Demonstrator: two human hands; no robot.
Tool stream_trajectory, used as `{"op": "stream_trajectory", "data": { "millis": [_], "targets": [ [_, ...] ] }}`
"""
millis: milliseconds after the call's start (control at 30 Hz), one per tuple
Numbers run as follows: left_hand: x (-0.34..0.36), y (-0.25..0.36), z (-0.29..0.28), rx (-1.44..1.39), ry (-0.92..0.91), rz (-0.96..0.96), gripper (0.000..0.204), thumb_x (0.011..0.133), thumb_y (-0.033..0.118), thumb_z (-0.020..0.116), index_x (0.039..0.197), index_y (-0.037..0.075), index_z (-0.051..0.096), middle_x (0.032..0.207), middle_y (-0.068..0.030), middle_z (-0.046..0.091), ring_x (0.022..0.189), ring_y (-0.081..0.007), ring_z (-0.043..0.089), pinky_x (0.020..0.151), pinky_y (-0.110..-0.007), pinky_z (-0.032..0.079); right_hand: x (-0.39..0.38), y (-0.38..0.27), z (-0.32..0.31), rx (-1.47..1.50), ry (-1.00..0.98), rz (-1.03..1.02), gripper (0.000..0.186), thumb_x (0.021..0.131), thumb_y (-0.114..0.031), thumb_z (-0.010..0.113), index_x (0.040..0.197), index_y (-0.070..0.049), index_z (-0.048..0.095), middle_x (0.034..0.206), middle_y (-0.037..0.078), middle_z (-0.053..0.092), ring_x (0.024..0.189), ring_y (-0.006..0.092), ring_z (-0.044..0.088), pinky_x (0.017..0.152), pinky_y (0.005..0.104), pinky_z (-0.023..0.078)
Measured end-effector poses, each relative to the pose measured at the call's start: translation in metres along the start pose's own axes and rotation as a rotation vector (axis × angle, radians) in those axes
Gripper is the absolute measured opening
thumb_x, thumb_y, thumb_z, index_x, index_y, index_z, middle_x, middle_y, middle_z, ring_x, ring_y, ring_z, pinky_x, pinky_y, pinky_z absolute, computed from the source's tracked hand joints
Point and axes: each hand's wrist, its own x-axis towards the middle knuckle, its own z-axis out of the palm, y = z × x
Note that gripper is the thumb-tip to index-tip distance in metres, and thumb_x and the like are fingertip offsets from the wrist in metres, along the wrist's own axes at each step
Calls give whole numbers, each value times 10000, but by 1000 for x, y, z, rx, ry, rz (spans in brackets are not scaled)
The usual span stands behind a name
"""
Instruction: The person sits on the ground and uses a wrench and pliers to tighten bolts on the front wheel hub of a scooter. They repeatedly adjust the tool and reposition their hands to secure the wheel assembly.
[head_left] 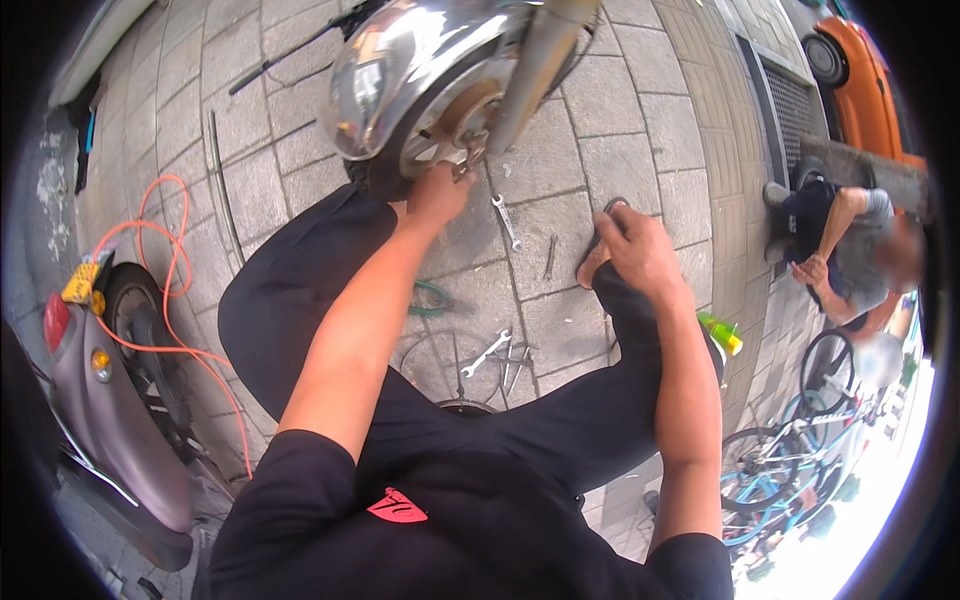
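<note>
At the hub of a motorcycle front wheel (455,125), my left hand (440,195) is closed, its fingertips against small metal parts by the axle. What it grips is too small and blurred to name. The lower end of a fork leg (530,85) stands just beside. My right hand (640,248) hangs over my right knee, above my sandalled foot (598,262). Its fingers are curled; whether anything is in them is hidden. On the paving between my hands lie a wrench (506,222) and a thin dark metal piece (551,257).
Another wrench (486,353) lies between my legs, near a green-handled tool (428,298). A scooter (120,400) with an orange hose (180,240) across it stands left. At right are a crouching person (850,240), bicycles (780,470) and a yellow-green can (720,333).
</note>
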Motion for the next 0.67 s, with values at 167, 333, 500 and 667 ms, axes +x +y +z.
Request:
{"op": "stream_trajectory", "data": {
  "millis": [167, 333, 500, 667],
  "targets": [
    [3, 2, -9, 44, -101, 6, 365, 1030, 329, 636, 1154, 2, 738, 1099, -291, 728, 1107, -470, 685, 957, -519, 522, -18, -10, 14, -182, 43, -362, 356, 1015, -339, 625, 895, -7, 666, 922, 226, 728, 880, 444, 715, 820, 529, 565],
    [-11, 30, -17, 130, 43, -100, 390, 959, 380, 733, 1121, 26, 766, 1088, -241, 765, 1100, -429, 708, 934, -483, 541, -42, -13, 1, -144, 58, -527, 294, 1004, -290, 626, 920, -12, 674, 879, 193, 705, 831, 417, 725, 774, 521, 580],
    [-16, 50, -12, 333, 111, -67, 460, 951, 413, 731, 1203, 28, 735, 1116, -239, 764, 1126, -434, 704, 944, -497, 545, -47, 4, -1, -109, 150, -580, 211, 958, -233, 662, 908, -28, 657, 851, 152, 694, 804, 385, 721, 728, 502, 564],
    [7, 14, -15, 408, -52, 74, 440, 1021, 328, 598, 1200, -57, 712, 1143, -344, 714, 1135, -498, 681, 993, -542, 526, -49, 13, 3, -137, 122, -598, 197, 952, -251, 646, 923, -56, 636, 814, 119, 680, 827, 338, 728, 688, 465, 583]
  ]
}}
